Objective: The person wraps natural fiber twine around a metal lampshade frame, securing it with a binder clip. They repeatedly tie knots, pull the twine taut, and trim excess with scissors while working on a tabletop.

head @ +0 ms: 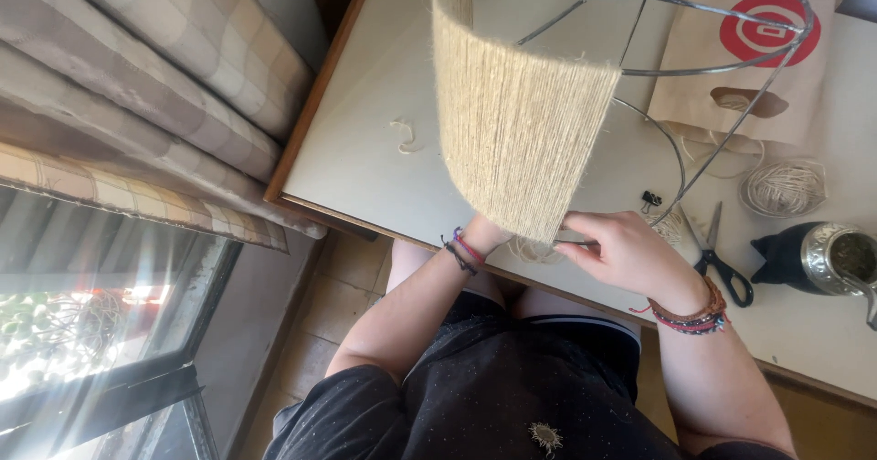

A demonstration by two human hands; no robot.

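Observation:
A wire lampshade frame stands on the pale table, partly wrapped in beige jute twine. My left hand is mostly hidden behind the wrapped part, at its lower edge; only the wrist with bracelets shows. Fingers of my right hand pinch the bottom wire ring right beside the last twine strands. A loose tangle of twine hangs between the two hands.
A ball of twine, black-handled scissors, a small black binder clip, a brown paper bag with a red round mark and a dark cup with a metal straw lie to the right. A twine scrap lies left. Checked curtains hang beside the table.

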